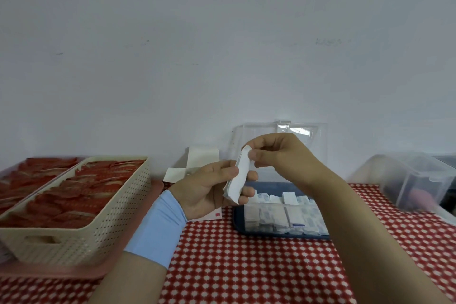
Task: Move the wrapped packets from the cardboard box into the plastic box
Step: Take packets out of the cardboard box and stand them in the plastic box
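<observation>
**Forearms over checked cloth, both hands on one white stack**

Two forearms reach in over the surface (246, 266), which is covered in red cloth with a white check. A broad patch of this cloth shows between the forearms, in front of the plastic box (281, 236). A smooth pale-blue wrist band (158, 227) wraps the left wrist.

Just left of the plastic box and raised above its near-left corner, the left hand (207, 187) curls round the lower half of a stack of wrapped packets (238, 177). The stack is flat, white, papery and slightly bowed. The right hand (278, 155) pinches the stack's upper end between thumb and fingertips.

The plastic box has a shallow dark-blue base with rounded corners. Its clear lid (318, 145) stands upright at the back edge. Stored packets (283, 215), white with some blue print, lie in rows inside.

A white cardboard box (202, 158) with raised flaps sits left of the plastic box, partly hidden behind the left hand. Farther left is a cream perforated basket (98, 224) of red sachets, on a pink tray (138, 264). Right of the plastic box is a clear, blurred bin (414, 180).
</observation>
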The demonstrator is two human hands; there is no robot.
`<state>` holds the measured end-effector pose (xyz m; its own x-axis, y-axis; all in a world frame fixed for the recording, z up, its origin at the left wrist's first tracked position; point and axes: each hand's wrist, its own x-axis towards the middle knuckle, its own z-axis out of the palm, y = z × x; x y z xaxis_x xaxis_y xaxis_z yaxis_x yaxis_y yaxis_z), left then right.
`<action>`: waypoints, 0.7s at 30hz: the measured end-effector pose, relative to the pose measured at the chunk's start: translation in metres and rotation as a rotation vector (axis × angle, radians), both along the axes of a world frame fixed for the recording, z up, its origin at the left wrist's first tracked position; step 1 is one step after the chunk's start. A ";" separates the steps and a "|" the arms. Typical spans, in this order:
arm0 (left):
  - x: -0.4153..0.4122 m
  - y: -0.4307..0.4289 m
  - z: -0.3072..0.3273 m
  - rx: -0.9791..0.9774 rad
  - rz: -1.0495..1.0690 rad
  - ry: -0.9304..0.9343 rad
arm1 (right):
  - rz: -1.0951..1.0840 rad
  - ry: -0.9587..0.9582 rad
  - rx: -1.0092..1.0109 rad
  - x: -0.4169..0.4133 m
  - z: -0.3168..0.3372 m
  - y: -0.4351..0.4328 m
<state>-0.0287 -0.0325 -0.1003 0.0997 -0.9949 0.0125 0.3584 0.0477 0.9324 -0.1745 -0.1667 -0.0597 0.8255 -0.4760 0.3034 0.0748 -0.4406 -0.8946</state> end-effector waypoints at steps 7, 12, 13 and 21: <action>-0.004 0.000 0.002 -0.014 0.019 -0.012 | -0.070 -0.003 -0.043 0.005 -0.002 0.003; -0.008 -0.006 0.002 -0.017 0.140 -0.013 | -0.112 -0.035 -0.091 0.013 -0.008 0.003; -0.007 -0.007 0.002 -0.026 0.159 0.006 | -0.133 -0.038 -0.140 0.013 -0.009 0.003; -0.005 -0.009 0.002 -0.056 0.233 0.089 | 0.047 0.102 -0.526 0.010 -0.009 0.020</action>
